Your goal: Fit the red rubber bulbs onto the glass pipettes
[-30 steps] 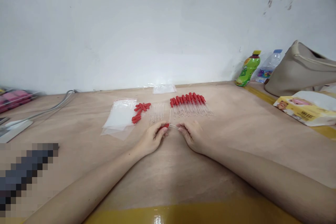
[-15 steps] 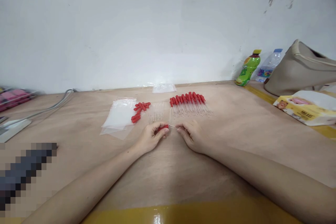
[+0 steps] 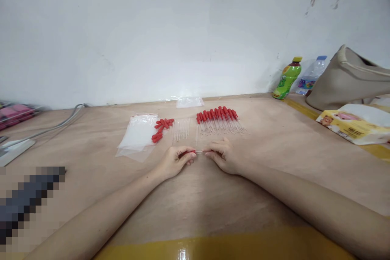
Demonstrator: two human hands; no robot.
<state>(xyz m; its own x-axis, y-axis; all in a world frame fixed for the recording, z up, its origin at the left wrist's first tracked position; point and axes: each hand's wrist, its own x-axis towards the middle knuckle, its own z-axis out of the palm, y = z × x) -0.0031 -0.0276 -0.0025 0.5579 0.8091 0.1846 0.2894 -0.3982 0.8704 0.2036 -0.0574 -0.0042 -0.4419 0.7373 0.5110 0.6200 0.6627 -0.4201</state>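
Note:
My left hand [image 3: 175, 160] is closed on a red rubber bulb [image 3: 191, 152] at the middle of the wooden table [image 3: 274, 158]. My right hand [image 3: 224, 156] pinches a thin clear glass tube [image 3: 199, 152] whose end meets the bulb. Just beyond the hands lie a row of bare glass tubes [image 3: 181, 129], a small heap of loose red bulbs [image 3: 161, 128] and a row of finished droppers with red bulbs [image 3: 217, 120].
Clear plastic bags [image 3: 138, 136] lie left of the bulbs, another bag [image 3: 189, 101] by the wall. At the right stand a green bottle [image 3: 288, 78], a water bottle [image 3: 310, 76], a beige bag [image 3: 347, 79] and a tissue pack [image 3: 353, 126]. Cables [image 3: 61, 124] run at the left.
Both hands have drawn slightly nearer to me, still joined on the bulb and tube; the red bulb shows less between the left fingers.

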